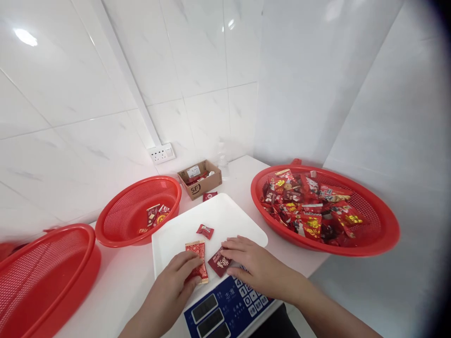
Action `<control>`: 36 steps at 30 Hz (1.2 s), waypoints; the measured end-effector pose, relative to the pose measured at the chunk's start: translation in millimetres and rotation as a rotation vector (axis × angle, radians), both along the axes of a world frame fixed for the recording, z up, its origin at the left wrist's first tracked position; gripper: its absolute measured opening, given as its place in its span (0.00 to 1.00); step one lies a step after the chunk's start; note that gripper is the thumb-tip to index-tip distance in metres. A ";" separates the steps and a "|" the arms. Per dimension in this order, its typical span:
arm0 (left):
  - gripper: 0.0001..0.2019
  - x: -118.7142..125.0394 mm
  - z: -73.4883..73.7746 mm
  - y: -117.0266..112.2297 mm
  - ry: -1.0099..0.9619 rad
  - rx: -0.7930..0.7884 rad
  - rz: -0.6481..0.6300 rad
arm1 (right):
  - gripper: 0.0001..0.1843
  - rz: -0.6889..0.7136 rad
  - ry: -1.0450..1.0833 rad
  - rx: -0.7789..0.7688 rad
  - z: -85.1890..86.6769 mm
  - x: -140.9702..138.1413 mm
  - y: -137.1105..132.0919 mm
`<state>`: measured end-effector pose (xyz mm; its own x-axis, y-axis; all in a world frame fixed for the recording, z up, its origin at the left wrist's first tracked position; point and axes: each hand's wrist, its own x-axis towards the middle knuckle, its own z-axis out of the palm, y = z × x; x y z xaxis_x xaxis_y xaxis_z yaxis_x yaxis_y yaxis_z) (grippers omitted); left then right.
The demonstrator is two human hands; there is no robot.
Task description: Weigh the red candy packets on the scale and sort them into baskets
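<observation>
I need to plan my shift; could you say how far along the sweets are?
Looks early. Done: a few sweets in the middle basket. In hand: left hand touches a bright packet, right hand a dark packet, on the tray. Left: the right basket is heaped.

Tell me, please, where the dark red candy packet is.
In the head view, the dark red candy packet lies at the near edge of the white scale tray, touched by the right hand, right of the red-and-gold packet under the left hand.
</observation>
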<state>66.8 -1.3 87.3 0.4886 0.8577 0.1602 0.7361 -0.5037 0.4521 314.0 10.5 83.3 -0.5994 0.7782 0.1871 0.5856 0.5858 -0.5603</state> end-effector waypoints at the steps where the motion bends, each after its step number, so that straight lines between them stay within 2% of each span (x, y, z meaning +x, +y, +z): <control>1: 0.14 1.3 0.1 2.7 0.028 0.008 -0.006 | 0.20 -0.008 -0.009 0.011 -0.2 1.3 1.3; 8: 0.14 11.2 5.2 11.5 0.152 0.100 -0.041 | 0.21 -0.005 -0.073 0.050 3.1 -4.9 8.6; 14: 0.14 10.2 4.4 9.7 0.225 0.259 -0.103 | 0.22 0.021 -0.107 0.167 1.6 -9.5 7.2; 18: 0.16 10.7 1.4 13.1 0.276 0.369 -0.130 | 0.22 0.050 -0.156 0.243 10.4 8.5 9.9; 21: 0.18 11.7 -0.3 16.7 0.310 0.381 -0.147 | 0.22 -0.082 -0.223 0.277 21.5 36.5 22.6; 25: 0.18 7.8 -3.6 20.6 0.324 0.357 -0.165 | 0.21 -0.318 -0.345 0.120 30.0 86.2 49.5; 29: 0.19 1.8 -8.3 25.8 0.331 0.359 -0.214 | 0.20 -0.382 -0.429 -0.053 26.7 126.6 73.9; 32: 0.21 2.2 -9.3 28.9 0.352 0.369 -0.190 | 0.18 -0.371 -0.468 -0.139 18.9 137.0 89.3; 36: 0.21 6.5 -7.0 28.7 0.384 0.394 -0.185 | 0.18 -0.330 -0.508 -0.237 7.3 129.4 104.9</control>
